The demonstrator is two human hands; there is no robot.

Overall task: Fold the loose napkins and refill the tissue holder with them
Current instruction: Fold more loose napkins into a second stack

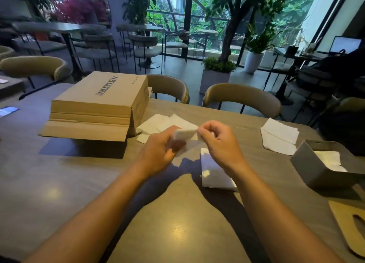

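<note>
The left hand (162,144) curls round a small folded napkin (184,134), lifted just off the table (59,183). The right hand (217,142) pinches the same napkin's edge between thumb and fingers. Blur there makes it hard to say how the fold lies.

The tabletop is grey-brown and smooth, with soft spots of lamp glare. On its left stands a cardboard box (98,103) with one flap hanging open toward the person. Loose napkins (156,124) lie just beside the box, behind the hands. One flat napkin (213,172) lies under the right wrist, and more sheets (278,138) lie well off to the right. At the right edge stands the grey tissue holder (312,170), open on top, with a few white napkins inside. A wooden lid (347,223) with a slot lies near it.

Curved tan chairs (243,97) face the far side of the table. Beyond them are round café tables, potted trees (217,65) and tall windows (207,10) looking onto greenery.
</note>
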